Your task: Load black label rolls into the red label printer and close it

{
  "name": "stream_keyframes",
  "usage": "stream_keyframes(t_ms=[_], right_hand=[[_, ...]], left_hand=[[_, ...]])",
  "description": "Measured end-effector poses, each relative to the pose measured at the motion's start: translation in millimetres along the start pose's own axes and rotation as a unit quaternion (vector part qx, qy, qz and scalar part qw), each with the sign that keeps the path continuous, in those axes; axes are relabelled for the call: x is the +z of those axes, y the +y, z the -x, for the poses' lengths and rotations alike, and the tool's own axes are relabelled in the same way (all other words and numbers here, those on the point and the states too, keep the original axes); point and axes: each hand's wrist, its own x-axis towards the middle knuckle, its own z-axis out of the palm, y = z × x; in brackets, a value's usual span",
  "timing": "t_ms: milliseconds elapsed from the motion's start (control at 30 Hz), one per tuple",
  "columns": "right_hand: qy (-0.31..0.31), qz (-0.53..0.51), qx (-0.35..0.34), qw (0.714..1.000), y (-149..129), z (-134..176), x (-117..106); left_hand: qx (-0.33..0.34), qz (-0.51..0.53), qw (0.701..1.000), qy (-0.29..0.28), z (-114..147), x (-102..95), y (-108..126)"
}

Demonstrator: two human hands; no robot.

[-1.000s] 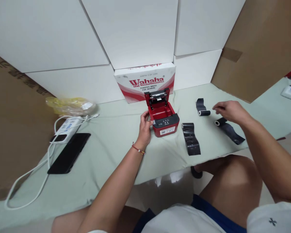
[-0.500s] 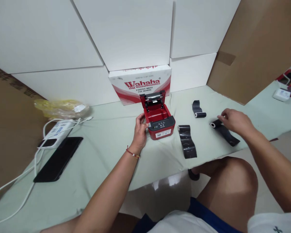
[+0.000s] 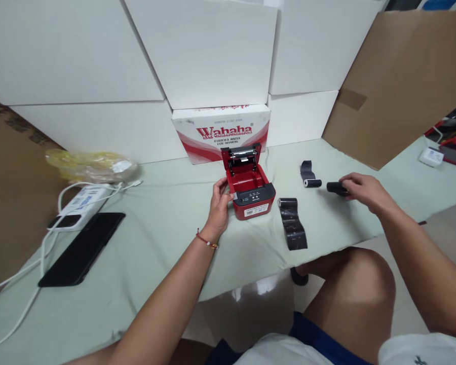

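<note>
The left hand (image 3: 218, 208) grips a raised-lid red printer (image 3: 255, 202) by its side on the cloth-covered table (image 3: 175, 213) as the right hand (image 3: 360, 190) pinches a black roll's (image 3: 334, 188) end, a hold best made snug against unwinding, near two other rolls (image 3: 289, 204).

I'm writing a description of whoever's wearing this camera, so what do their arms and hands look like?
The left hand and right hand wear no gloves. A thin red beaded bracelet circles the left wrist; the right wrist is bare. A white sleeve with a small dark mark shows at the upper end of the right arm.
</note>
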Motion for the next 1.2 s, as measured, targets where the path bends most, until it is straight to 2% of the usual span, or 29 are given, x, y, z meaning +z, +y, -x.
stream_keyframes(t_ms=[67, 133, 267, 400, 467, 533, 600, 700, 767, 833, 900, 967, 1067, 1200], right_hand=[[-0.006, -0.124, 0.005, 0.992, -4.7, -0.2, -5.3], [-0.021, -0.232, 0.005, 0.973, -11.6, 1.8, -6.1], [-0.086, -0.369, -0.026, 0.925, -28.9, 15.1, -3.7], [-0.223, -0.476, -0.067, 0.848, -55.5, 33.2, -7.7], [-0.293, -0.485, -0.102, 0.818, -76.6, 38.3, -9.0], [-0.330, -0.440, -0.148, 0.822, -103.1, 39.1, -5.5], [-0.329, -0.387, -0.191, 0.840, -132.6, 35.6, 4.8], [-0.261, -0.334, -0.238, 0.874, -172.8, 24.7, 31.9], [-0.214, -0.308, -0.256, 0.891, -191.4, 16.6, 52.8], [-0.182, -0.283, -0.265, 0.904, -202.4, 10.0, 70.9], [-0.157, -0.251, -0.274, 0.915, -207.3, 5.7, 83.0], [-0.133, -0.213, -0.285, 0.925, -209.0, 3.5, 88.6], [-0.110, -0.152, -0.307, 0.933, -210.7, 2.5, 88.9], [-0.098, -0.073, -0.328, 0.937, -214.9, 0.0, 87.4]], left_hand=[[-0.001, 0.000, 1.000, 0.000, 0.0, 0.3, 0.1], [-0.002, -0.002, 1.000, 0.000, 0.2, 0.8, 0.8], [-0.004, -0.016, 1.000, -0.005, 1.2, 1.3, 2.7], [-0.007, -0.019, 1.000, 0.001, 1.7, 1.2, 3.3], [-0.004, -0.021, 1.000, 0.002, 1.8, 0.9, 2.6], [0.001, -0.028, 1.000, 0.003, 2.2, 0.9, 1.4], [0.006, -0.043, 0.999, 0.006, 3.6, 1.2, 0.3], [0.008, -0.086, 0.996, 0.034, 9.1, 3.3, 1.7], [0.041, -0.144, 0.986, 0.068, 15.5, 5.8, 6.9], [0.137, -0.229, 0.960, 0.082, 24.0, 9.5, 15.8], [0.259, -0.318, 0.910, 0.065, 33.8, 14.5, 26.6], [0.342, -0.383, 0.857, 0.036, 43.3, 20.6, 36.0], [0.378, -0.454, 0.807, -0.002, 52.7, 29.4, 42.7], [0.380, -0.492, 0.783, -0.011, 53.9, 35.2, 40.9]])
